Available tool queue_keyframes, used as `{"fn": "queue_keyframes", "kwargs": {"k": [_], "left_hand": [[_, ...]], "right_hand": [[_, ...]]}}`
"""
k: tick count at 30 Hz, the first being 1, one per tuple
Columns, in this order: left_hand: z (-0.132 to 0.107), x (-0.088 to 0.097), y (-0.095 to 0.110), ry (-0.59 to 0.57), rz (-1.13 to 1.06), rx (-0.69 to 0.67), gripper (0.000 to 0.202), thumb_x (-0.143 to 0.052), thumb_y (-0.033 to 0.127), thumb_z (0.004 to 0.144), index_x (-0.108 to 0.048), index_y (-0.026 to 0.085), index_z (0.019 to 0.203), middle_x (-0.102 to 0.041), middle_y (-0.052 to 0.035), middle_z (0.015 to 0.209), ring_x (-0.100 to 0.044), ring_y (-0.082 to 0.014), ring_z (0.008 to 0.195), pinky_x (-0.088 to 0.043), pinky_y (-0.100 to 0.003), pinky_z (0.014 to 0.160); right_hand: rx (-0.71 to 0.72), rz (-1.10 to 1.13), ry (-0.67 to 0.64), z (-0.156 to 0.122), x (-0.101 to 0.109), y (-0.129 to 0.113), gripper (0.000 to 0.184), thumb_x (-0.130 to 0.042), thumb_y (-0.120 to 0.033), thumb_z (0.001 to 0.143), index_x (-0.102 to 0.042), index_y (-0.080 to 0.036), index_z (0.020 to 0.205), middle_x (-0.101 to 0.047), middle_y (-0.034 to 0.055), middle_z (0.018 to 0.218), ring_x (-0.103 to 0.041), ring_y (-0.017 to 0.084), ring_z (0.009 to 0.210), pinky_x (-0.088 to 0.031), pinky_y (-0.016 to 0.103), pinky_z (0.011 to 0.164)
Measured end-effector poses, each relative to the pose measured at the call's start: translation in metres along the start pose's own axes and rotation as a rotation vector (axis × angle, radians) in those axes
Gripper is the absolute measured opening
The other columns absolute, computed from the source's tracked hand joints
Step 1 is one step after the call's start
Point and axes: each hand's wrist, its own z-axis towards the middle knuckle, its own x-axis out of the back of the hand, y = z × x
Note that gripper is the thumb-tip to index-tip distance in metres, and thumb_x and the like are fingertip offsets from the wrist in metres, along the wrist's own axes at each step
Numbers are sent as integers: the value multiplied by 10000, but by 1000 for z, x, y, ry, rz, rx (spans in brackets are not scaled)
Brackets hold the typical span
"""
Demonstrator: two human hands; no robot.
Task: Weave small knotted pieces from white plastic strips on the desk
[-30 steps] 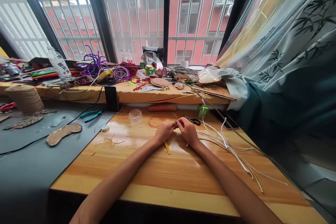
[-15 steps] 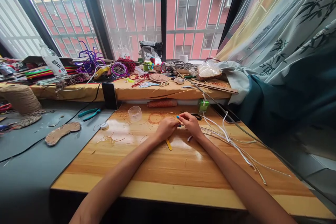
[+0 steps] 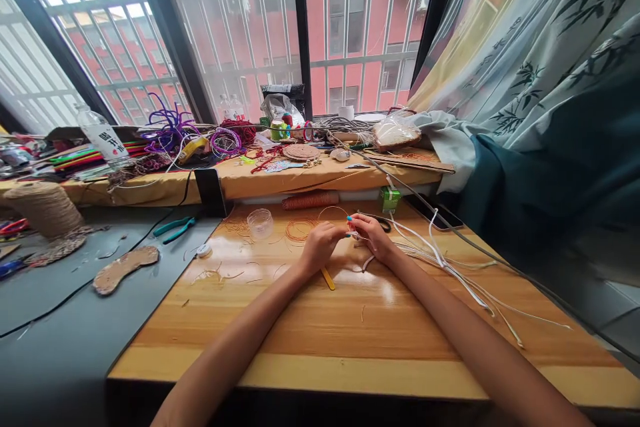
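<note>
My left hand point(image 3: 323, 243) is closed in a pinch at the middle of the wooden table, its fingertips on the end of a white cord point(image 3: 354, 234). Just right of it, my right hand point(image 3: 373, 233) pinches thin orange thread point(image 3: 334, 209), which arcs up between the hands. Their fingertips nearly meet, so the exact grip is partly hidden. Beyond my right hand a bundle of white cords point(image 3: 440, 259) fans out to the right. A yellow flat stick point(image 3: 328, 279) lies below my left wrist. Behind the hands rests a coil of orange thread point(image 3: 300, 229).
Near the back stand a clear round tub point(image 3: 260, 223), a spool of orange thread point(image 3: 310, 199) and a green carton point(image 3: 390, 199). Black-handled scissors point(image 3: 384, 224) lie behind my right hand. Teal pliers point(image 3: 175, 229) rest on the grey surface at left. Craft materials crowd the ledge point(image 3: 280, 180).
The view has shifted slightly. My fingertips have drawn a little apart, showing white cord and thread between them. The orange thread now arcs higher above my left hand.
</note>
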Motion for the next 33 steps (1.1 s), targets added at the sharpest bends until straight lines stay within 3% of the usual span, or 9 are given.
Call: {"fn": "queue_keyframes", "kwargs": {"k": [6,10,19,24,28,33], "left_hand": [[0,4,2,86,-144,95,161,-477,218,774,-631,169,778,-617,-31,702,-534,-113,667,-421,-219,632],[2,5,1,150,-279,230,161,-482,225,761,-628,157,759,-620,-20,683,-537,-98,620,-421,-204,600],[5,5,-6,271,-554,484,223,-477,346,740,-587,153,739,-546,25,575,-427,-56,487,-347,-162,470],[7,5,-14,336,-712,565,239,-513,367,710,-565,135,732,-523,25,564,-391,-41,456,-307,-156,444],[7,3,-19,381,-770,631,253,-526,372,696,-562,125,737,-518,21,559,-377,-37,443,-289,-156,434],[7,2,-23,359,-773,700,224,-532,343,680,-557,123,718,-514,23,540,-371,-37,429,-280,-157,422]], "right_hand": [[-38,38,-26,2,0,1,137,-586,-297,619,-537,-169,628,-476,-39,577,-401,61,498,-306,192,472],[-51,80,5,2,-1,0,157,-604,-294,594,-533,-166,652,-473,-39,566,-406,58,493,-320,191,479],[-37,25,42,5,-1,3,191,-564,-345,615,-484,-171,627,-469,-28,585,-407,59,489,-339,195,480],[-20,-113,18,5,-1,5,192,-513,-361,657,-482,-171,657,-476,-26,590,-404,60,467,-323,198,464],[6,-314,-74,4,-5,9,177,-502,-330,673,-531,-156,655,-482,-29,546,-393,69,445,-290,206,448],[90,-563,-158,4,-9,11,139,-489,-242,687,-590,-153,654,-537,-11,564,-435,99,506,-314,231,529]]}}
